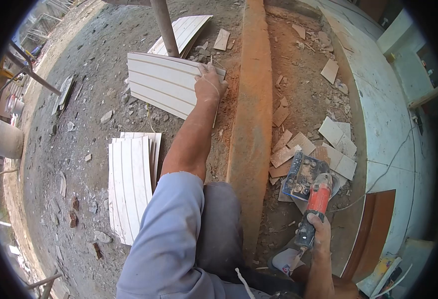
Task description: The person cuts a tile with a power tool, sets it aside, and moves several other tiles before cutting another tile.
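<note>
My left hand [209, 83] reaches forward and grips the right edge of a large cream grooved tile [164, 83] lying on the dirt. My right hand [320, 231] holds the dark rear handle of a red and blue tile cutter [311, 185], which rests on tile offcuts [336, 144] at the right. A stack of similar grooved tiles [131, 184] lies on the ground near my left elbow.
A long rust-coloured beam [251, 109] runs between the two hands. A metal pole [165, 27] stands by more tiles [184, 30] at the top. Rubble covers the ground at left. A white curved wall [383, 99] borders the right side.
</note>
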### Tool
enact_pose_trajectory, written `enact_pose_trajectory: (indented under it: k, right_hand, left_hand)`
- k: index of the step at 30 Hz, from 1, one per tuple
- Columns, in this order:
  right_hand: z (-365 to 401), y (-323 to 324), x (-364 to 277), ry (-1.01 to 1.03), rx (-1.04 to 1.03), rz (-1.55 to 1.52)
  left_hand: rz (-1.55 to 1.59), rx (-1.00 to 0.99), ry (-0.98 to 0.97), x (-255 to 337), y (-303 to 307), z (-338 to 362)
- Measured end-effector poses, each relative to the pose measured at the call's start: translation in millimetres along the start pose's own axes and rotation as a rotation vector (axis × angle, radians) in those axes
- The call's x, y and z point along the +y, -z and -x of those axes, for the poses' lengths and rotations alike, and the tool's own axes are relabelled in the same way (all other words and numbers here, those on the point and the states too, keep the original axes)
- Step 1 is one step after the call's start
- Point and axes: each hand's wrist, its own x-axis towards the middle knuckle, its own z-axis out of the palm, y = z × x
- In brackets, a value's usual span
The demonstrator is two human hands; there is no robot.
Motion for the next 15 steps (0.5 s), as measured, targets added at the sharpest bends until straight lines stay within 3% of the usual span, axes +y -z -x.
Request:
enact_pose_trajectory:
  k: [8, 10, 13, 15]
  right_hand:
    - [1, 2, -5, -0.003, 0.021, -0.055]
    - [1, 6, -4, 0.004, 0.028, -0.026]
    - [1, 6, -6, -0.006, 0.016, -0.024]
    - [-2, 8, -4, 0.025, 0.020, -0.015]
  left_hand:
    - [-0.213, -0.006, -0.159, -3, 18, 9]
    - [-0.271, 0.092, -0.264, -7, 21, 15]
    - [-0.277, 0.023, -0.279, -14, 36, 30]
    - [-0.246, 0.091, -0.284, -30, 25, 29]
